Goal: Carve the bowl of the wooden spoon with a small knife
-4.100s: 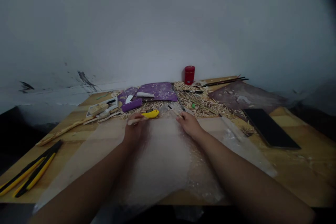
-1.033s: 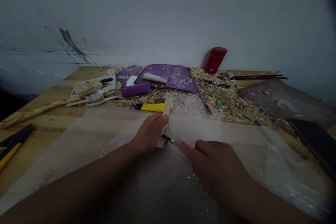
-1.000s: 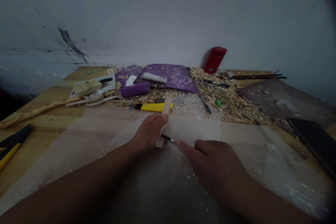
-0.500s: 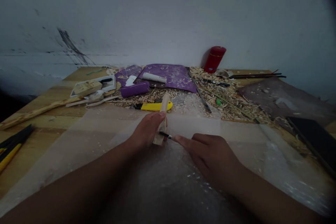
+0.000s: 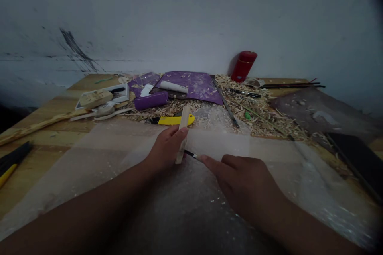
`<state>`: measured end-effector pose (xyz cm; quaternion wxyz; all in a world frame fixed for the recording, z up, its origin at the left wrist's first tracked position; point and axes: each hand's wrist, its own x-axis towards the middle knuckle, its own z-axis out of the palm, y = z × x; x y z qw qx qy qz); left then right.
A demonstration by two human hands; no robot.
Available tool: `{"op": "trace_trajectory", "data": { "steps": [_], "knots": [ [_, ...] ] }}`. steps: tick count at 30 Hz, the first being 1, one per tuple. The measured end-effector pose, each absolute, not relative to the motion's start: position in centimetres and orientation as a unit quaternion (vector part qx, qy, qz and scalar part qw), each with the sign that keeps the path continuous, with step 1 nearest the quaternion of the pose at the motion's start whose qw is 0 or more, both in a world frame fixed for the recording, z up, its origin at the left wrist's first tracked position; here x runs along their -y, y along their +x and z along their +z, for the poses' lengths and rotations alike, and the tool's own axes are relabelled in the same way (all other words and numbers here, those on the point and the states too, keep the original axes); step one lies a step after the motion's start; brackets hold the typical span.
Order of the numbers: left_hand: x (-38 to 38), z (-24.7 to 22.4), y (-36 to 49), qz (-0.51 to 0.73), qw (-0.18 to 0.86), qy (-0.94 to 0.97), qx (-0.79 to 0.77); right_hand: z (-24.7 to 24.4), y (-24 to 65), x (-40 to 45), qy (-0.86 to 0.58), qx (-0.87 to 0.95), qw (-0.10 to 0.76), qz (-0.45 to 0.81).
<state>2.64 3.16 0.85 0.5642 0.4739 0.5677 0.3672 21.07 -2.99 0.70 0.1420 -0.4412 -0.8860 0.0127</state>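
A pale strip of wood (image 5: 184, 118) stands tilted in my left hand (image 5: 166, 145), whose thumb presses on its face and whose fingers wrap behind it. My right hand (image 5: 243, 177) is closed round a small knife (image 5: 190, 154), its index finger stretched along the handle. The dark blade meets the right edge of the wood near its lower end. Just behind the wood, a yellow cutter (image 5: 169, 120) lies on the table. Translucent plastic sheeting (image 5: 110, 143) spreads beneath both hands.
Wood shavings (image 5: 266, 119) cover the back of the table, around purple sheets (image 5: 203, 85) and a purple roll (image 5: 151, 101). A red container (image 5: 243, 66) leans by the wall. At left are a white tray (image 5: 126, 95) and a long stick (image 5: 38, 126); a dark flat object (image 5: 356, 163) lies right.
The wood strip has turned in my left hand, so a narrower face shows. The blade now sits at its right edge instead of over its face. The view has shifted slightly.
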Motion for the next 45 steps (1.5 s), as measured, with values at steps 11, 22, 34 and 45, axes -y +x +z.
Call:
{"op": "trace_trajectory", "data": {
  "steps": [11,22,34,45],
  "knots": [
    [-3.0,0.8,2.9,0.383,0.560,0.484,-0.553,0.9,21.2,3.0,-0.442,0.884,0.149,0.013],
    [-3.1,0.4,2.7,0.372,0.564,0.481,-0.558,1.0,21.2,2.9,-0.442,0.887,0.136,0.015],
    [-3.2,0.2,2.8,0.369,0.565,0.488,-0.554,1.0,21.2,2.9,-0.443,0.886,0.135,0.009],
    [-3.1,-0.2,2.6,0.367,0.559,0.507,-0.545,1.1,21.1,3.3,-0.447,0.884,0.138,0.007]
  ]
}}
